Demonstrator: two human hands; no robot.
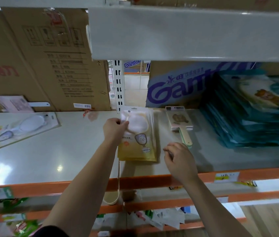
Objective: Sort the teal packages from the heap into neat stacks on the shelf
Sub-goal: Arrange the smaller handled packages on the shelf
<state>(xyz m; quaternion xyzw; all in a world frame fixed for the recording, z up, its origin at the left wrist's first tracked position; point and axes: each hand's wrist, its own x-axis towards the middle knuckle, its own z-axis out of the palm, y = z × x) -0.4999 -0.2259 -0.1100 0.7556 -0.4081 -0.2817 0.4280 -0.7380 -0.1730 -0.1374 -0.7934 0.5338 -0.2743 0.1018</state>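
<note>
The teal packages (248, 117) lie in a slanted heap at the far right of the shelf (58, 151). Left of them lies a paddle-shaped brush pack (179, 121), then a yellow package stack (137, 147). The left hand (114, 130) pinches the stack's top pack at its far left corner. The right hand (179, 161) hovers near the brush handle, fingers loosely curled and holding nothing.

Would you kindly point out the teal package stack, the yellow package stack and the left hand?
teal package stack (234, 120), head view, its slanted side edges.
yellow package stack (135, 151), head view, top pack's lower yellow part.
left hand (114, 130), head view, back of the hand.
</note>
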